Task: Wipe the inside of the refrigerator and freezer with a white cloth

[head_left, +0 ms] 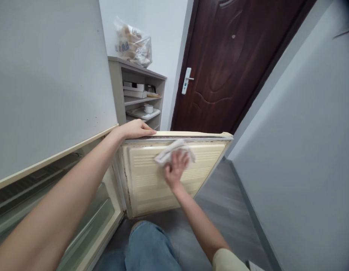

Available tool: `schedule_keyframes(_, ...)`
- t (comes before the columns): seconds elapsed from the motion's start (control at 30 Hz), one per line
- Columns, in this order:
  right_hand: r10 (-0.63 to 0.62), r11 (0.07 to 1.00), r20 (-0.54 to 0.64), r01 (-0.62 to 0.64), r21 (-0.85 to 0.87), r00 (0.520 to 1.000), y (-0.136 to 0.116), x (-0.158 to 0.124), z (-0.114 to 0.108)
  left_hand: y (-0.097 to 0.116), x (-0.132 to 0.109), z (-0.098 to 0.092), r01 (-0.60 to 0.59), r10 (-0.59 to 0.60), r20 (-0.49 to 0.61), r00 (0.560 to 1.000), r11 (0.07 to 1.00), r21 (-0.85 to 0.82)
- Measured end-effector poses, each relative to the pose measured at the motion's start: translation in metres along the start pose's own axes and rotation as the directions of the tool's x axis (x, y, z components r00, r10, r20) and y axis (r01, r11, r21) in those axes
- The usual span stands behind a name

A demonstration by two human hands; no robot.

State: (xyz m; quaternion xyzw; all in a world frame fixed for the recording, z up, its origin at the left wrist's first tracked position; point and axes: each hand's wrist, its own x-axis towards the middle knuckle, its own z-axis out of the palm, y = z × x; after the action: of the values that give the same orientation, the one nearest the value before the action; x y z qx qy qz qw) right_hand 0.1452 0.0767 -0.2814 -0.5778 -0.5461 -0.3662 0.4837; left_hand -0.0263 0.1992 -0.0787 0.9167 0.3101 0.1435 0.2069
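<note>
**Wiping the inner face of the open lower fridge door**

Position: person crouched on the grey floor [219,203], one blue-denim knee [148,241] in view below the door. The cream-coloured, ribbed plastic inner panel of the fridge door [146,184] stands swung open towards the dark brown entrance door [225,64].

Left hand [136,129]: lies flat along the top edge of the fridge door, fingers together and curled lightly over the rim, not gripping anything else. It steadies the door.

Right hand [176,167]: fingers closed loosely on a crumpled white cloth [174,150], pressing it against the upper part of the panel, just under the top rim. The cloth is bunched rather than folded flat.

Judgement on doing this well:
- Keep the left hand braced on the rim so the door does not swing away under the push of the wipe
- Spread the cloth flatter under the palm; a bunched wad probably skips the grooves of the ribbed bands
- Run strokes along the ribs, not across, working from the top rim down
- The brownish marks along the hinge-side seal [126,188] look like the dirtiest part and likely need a cloth corner pushed into the fold

Surroundings: grey open shelf unit [140,94] behind, with a clear plastic bag [133,45] on top; open fridge compartment [86,222] at the left
</note>
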Motion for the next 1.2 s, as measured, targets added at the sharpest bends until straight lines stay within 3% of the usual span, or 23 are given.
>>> schedule_keyframes(0.07,-0.238,0.970,0.164,0.226,0.093,0.957,-0.047,0.004,0.005,0.000,0.000,0.000,-0.011,0.011,0.001,1.000,1.000,-0.002)
schedule_keyframes(0.1,-0.313,0.948,0.232,0.289,0.131,0.921,-0.067,0.007,0.007,0.000,0.000,0.000,-0.018,0.018,0.009,1.000,1.000,-0.005)
schedule_keyframes(0.17,-0.381,0.922,0.260,0.344,0.178,0.887,-0.096,0.016,0.010,0.001,-0.001,0.000,-0.031,0.031,0.022,0.999,0.999,-0.010)
schedule_keyframes(0.3,-0.417,0.900,0.188,0.375,0.224,0.889,-0.105,0.032,0.013,0.001,0.000,0.000,-0.041,0.042,0.029,0.999,0.999,-0.015)
schedule_keyframes(0.47,-0.288,0.952,0.058,0.280,0.120,0.956,-0.061,0.040,0.000,0.000,0.001,-0.001,-0.052,0.053,0.044,0.998,0.999,-0.014)
schedule_keyframes(0.67,-0.128,0.983,-0.111,0.112,-0.142,0.986,0.023,0.043,-0.028,0.005,-0.001,-0.001,-0.008,0.008,0.071,0.997,1.000,-0.006)
schedule_keyframes(0.83,0.036,0.975,-0.327,-0.105,-0.196,0.944,0.100,0.055,-0.059,0.008,-0.002,-0.002,0.004,-0.003,0.069,0.998,1.000,-0.011)
schedule_keyframes(0.97,0.169,0.966,-0.431,-0.235,-0.105,0.886,0.134,0.061,-0.068,0.010,-0.001,-0.001,0.026,-0.026,0.062,0.998,1.000,-0.005)
schedule_keyframes(1.07,0.221,0.957,-0.399,-0.276,-0.087,0.890,0.141,0.040,-0.058,0.011,0.000,0.000,0.037,-0.037,0.054,0.998,0.999,0.004)
schedule_keyframes(1.2,0.366,0.907,-0.339,-0.413,-0.078,0.867,0.147,-0.030,-0.026,0.008,0.003,0.002,0.054,-0.055,0.052,0.997,0.998,0.013)
